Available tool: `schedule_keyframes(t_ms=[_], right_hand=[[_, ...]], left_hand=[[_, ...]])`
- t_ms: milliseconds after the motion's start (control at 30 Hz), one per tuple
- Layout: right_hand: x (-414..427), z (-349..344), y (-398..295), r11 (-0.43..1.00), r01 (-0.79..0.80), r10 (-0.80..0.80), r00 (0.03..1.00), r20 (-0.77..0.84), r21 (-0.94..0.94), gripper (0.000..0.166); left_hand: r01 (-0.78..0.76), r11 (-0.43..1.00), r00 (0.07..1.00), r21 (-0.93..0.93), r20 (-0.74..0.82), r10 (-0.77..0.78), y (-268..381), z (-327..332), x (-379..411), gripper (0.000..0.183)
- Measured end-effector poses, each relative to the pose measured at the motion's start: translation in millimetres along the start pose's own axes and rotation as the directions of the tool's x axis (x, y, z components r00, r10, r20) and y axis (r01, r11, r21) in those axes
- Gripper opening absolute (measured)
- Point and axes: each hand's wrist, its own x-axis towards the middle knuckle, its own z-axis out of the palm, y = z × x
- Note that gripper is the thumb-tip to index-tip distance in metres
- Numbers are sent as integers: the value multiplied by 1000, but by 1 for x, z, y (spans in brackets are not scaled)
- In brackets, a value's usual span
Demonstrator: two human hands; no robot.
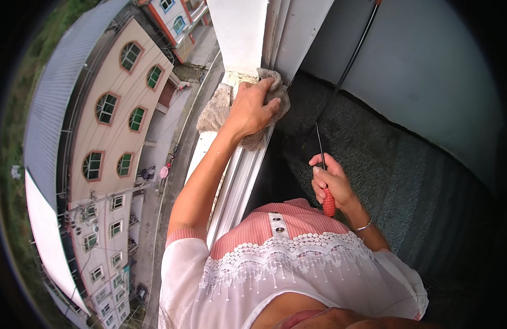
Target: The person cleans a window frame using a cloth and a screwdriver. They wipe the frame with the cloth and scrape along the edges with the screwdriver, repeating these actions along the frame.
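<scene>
My left hand [253, 107] presses a beige terry cloth [214, 109] onto the window sill, at the foot of a white post [239, 37]. The cloth spreads to both sides of the hand and hangs over part of the metal window track [239, 181]. In front of my body, my right hand [333, 181] holds a screwdriver by its red textured handle [329, 203]. Its thin metal shaft [319, 137] points away from me, with the tip over the dark floor inside. The sill surface under the cloth is hidden.
Outside on the left, a street [167, 181] lies far below, with several-windowed buildings [113, 94] across it. Indoors on the right are a dark carpet-like floor [376, 152], a pale wall [426, 74] and a long black pole [356, 51].
</scene>
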Motion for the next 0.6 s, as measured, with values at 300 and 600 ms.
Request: schedule_keyframes(t_ms=[300,600], right_hand=[[17,6,16,995,60,-52,995,89,-79,13],[24,23,-19,989,126,-116,984,134,-76,21]], left_hand=[[-170,982,958,79,246,146,-26,-2,12,49],[332,927,775,-172,610,-165,-23,-47,-77,36]])
